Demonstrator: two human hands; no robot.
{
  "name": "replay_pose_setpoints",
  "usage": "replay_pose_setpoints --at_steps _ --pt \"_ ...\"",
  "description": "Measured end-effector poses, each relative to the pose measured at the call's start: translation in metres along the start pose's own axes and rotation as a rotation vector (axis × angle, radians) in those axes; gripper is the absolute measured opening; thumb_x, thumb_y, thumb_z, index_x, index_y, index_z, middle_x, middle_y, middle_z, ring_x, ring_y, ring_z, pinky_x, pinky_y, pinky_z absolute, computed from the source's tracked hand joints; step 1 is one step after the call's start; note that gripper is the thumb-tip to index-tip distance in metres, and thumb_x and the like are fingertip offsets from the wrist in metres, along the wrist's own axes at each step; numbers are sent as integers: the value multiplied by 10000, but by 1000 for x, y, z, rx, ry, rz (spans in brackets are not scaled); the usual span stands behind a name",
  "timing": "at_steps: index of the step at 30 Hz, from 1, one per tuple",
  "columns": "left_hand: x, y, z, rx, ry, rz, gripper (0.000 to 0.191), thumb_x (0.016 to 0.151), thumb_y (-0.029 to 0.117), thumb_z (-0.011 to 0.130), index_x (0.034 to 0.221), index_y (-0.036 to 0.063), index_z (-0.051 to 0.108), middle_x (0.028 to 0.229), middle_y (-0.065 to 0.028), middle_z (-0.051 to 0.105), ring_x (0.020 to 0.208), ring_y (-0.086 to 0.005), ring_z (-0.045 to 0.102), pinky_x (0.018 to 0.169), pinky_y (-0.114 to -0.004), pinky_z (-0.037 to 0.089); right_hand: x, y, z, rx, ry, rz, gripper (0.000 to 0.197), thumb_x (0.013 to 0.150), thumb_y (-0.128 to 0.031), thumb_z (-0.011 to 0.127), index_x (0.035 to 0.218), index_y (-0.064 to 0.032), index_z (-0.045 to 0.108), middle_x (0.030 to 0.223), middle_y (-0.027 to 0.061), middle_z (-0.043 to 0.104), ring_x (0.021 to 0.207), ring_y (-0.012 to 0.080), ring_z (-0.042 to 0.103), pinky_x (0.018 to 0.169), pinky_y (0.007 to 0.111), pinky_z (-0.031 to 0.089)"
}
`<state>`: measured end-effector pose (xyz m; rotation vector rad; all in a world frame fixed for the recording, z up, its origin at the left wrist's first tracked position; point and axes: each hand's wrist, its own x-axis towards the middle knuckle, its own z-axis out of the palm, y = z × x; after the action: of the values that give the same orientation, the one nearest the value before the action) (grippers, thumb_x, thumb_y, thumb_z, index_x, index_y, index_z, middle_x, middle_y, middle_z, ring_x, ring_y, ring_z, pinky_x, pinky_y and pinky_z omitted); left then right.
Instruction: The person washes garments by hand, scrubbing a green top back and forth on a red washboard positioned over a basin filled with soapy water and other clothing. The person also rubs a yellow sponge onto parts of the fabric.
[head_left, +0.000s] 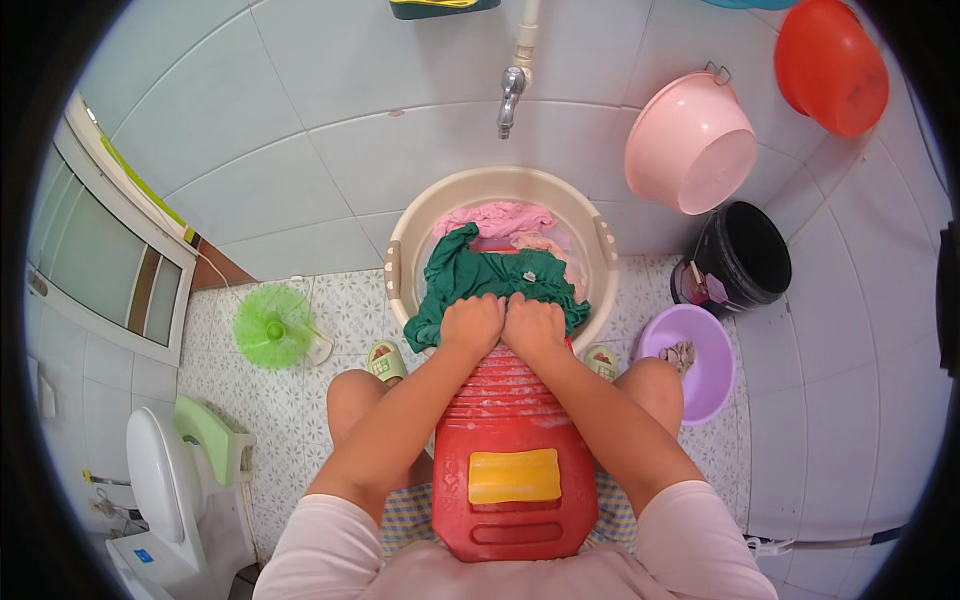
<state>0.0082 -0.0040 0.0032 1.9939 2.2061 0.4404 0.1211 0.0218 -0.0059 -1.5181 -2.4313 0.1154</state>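
My left hand (472, 324) and my right hand (534, 324) are side by side, both closed on the lower edge of a green garment (491, 277). The cloth lies bunched over the upper end of a red plastic washboard (510, 390), whose ridges carry white suds. That board leans from my lap into a large beige basin (487, 180) with brown handles. Beyond the green cloth, pink fabric (499, 219) sits in the basin. A yellow bar of laundry soap (514, 476) rests on the board's near end, above its handle slot.
A chrome tap (511, 101) juts from the tiled wall above the basin. On the right are a purple basin (709, 375) holding a crumpled cloth, a black bucket (757, 251) and a hanging pink basin (694, 142). Leftward stand a green fan (274, 328) and a white toilet (154, 472).
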Motion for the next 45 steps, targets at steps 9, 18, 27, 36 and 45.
replay_pose_setpoints --at_steps 9,18,27,36,45 --pt "-65 10 -51 -110 -312 320 316 834 265 549 665 28 670 692 -209 652 643 -387 651 629 -486 535 -77 12 -59 168 -186 -275 181 792 -209 543 729 -58 620 610 174 636 541 335 638 548 456 497" --pt "7 -10 -2 -59 -115 38 209 780 212 567 774 32 674 779 -215 662 761 -394 653 714 -473 533 -6 5 -24 175 -116 -78 260 799 -235 531 678 -50 668 694 197 655 629 362 652 601 454 516" --pt "-67 -27 -37 -190 151 333 231 852 265 610 809 41 580 792 -129 586 759 -333 567 699 -437 431 -55 21 -66 207 -184 -454 495 791 -444 663 1140 -101 585 976 181 593 981 310 588 806 442 415" --pt "-92 -30 -49 -476 100 223 154 839 172 593 770 35 586 800 -130 520 788 -313 537 687 -399 454 -76 38 -79 583 -133 -345 248 775 -249 658 884 -32 614 780 141 576 718 317 616 627 428 489" --pt "-13 -11 -17 159 -81 107 176 764 159 562 691 45 675 720 -182 652 645 -318 655 567 -429 522 -11 -3 -11 101 -92 39 175 764 -185 580 807 -18 550 717 171 650 601 347 642 527 456 501"
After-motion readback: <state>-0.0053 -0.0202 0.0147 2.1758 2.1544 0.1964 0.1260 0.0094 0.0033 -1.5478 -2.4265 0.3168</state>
